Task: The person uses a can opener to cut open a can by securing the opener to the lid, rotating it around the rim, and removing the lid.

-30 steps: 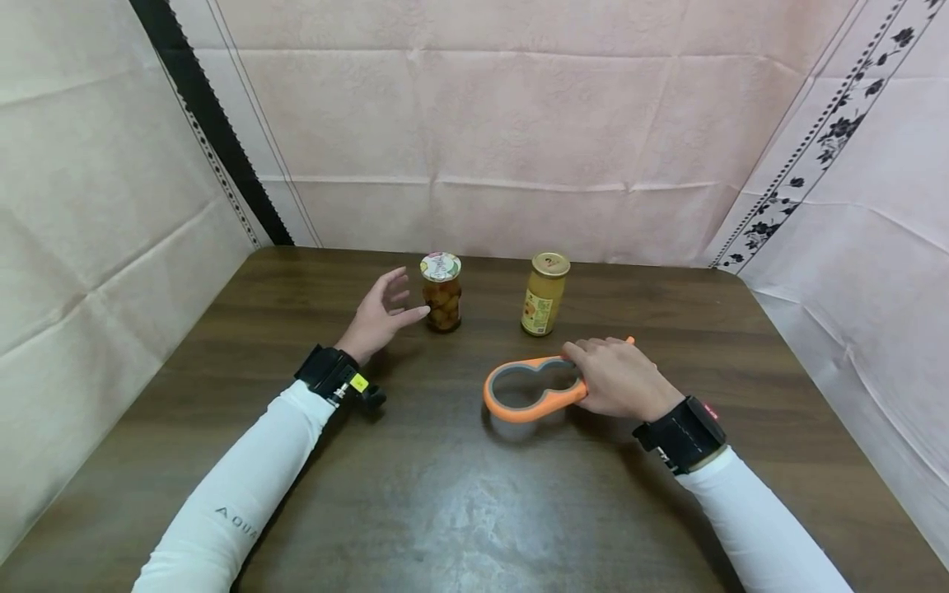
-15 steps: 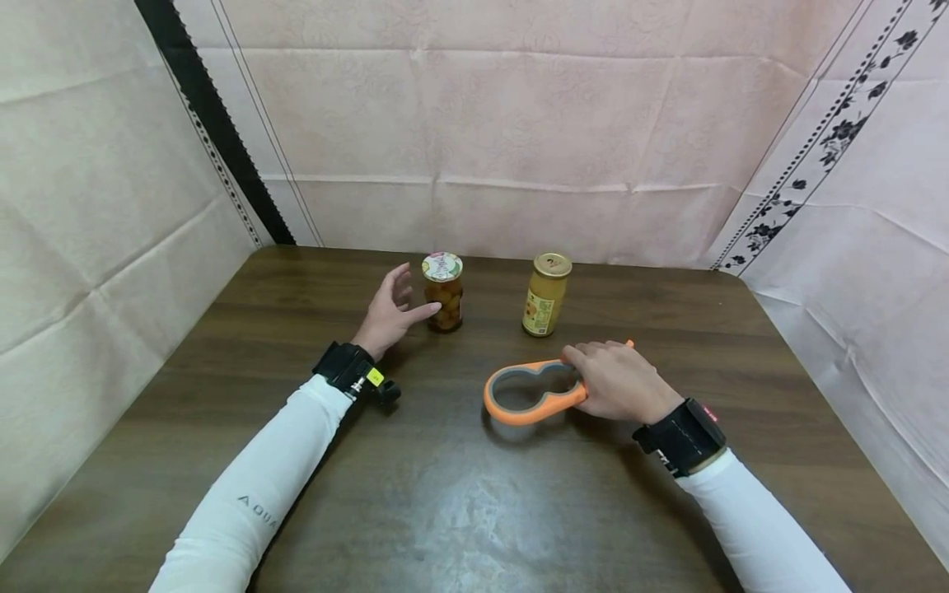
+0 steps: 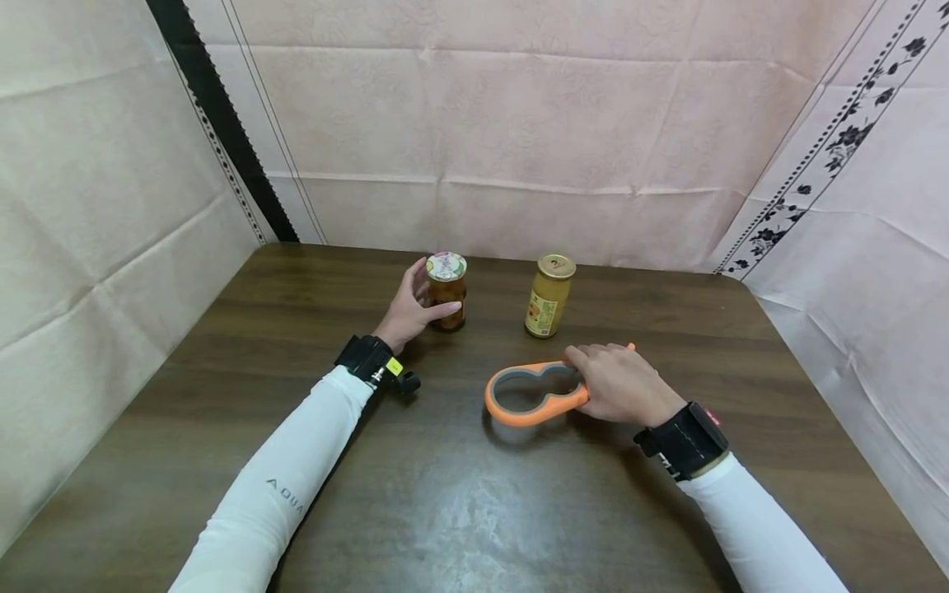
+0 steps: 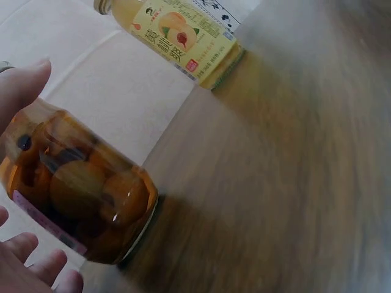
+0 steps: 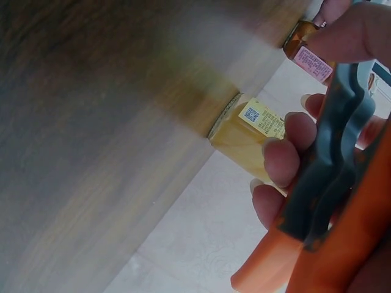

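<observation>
- At centre left of the head view, the left hand (image 3: 408,313) stands around the fruit jar (image 3: 448,291), thumb on the near side and fingers on the left, digits spread apart; I can't tell whether they touch the glass. Reaching the jar looks done; a firm grip, not yet.
- Right of centre, the right hand (image 3: 619,383) is clamped on the orange-and-grey tool (image 3: 522,418), its loop sticking out leftward. That hold looks settled.
- The loop sits well apart from both jars, so to my eye the tool is unused as things stand.
- The fruit jar is upright with its patterned lid (image 3: 446,265) on.
- To its right, the yellow jar (image 3: 549,298) stands upright under a gold lid (image 3: 557,265), touched by neither hand.
- Both jars stand toward the far edge of the tabletop (image 3: 415,486); I'd call this early work.
</observation>
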`<state>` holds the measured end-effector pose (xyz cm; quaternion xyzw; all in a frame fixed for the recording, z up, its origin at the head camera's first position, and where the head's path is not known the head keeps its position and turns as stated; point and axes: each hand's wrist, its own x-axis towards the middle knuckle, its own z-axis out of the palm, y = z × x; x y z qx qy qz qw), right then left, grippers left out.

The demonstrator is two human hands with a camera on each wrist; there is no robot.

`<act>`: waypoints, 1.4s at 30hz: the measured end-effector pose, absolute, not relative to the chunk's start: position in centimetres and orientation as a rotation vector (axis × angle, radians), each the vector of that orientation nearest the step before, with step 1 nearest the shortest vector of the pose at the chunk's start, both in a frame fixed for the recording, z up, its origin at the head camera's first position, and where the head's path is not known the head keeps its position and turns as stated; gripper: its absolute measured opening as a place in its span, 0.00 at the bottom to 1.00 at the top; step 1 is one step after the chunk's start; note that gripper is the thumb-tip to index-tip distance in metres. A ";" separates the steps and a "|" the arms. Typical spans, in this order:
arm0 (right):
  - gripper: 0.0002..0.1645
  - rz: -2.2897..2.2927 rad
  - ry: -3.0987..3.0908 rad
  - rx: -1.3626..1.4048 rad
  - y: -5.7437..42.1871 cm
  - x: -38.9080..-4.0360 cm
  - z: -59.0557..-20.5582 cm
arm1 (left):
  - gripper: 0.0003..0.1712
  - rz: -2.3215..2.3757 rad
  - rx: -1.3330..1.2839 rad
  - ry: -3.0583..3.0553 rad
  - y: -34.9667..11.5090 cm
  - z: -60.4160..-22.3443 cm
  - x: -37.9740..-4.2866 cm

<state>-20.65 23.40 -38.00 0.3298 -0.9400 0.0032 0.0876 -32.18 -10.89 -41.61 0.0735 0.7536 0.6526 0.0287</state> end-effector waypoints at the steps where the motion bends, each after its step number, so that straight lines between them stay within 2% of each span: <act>1: 0.24 0.012 -2.806 0.979 23.4 -20.7 -38.0 | 0.61 2.025 0.230 2.305 -10.7 -41.7 -32.3; 8: 0.23 0.021 -2.808 0.982 23.4 -20.7 -37.9 | 0.60 1.981 0.230 2.273 -10.3 -42.2 -32.7; 20: 0.22 0.099 -2.832 0.955 23.6 -20.7 -37.8 | 0.53 1.919 0.264 2.314 -9.8 -42.7 -32.9; 42: 0.21 0.112 -2.844 0.991 23.3 -20.8 -38.2 | 0.51 1.897 0.255 2.365 -9.6 -42.9 -33.7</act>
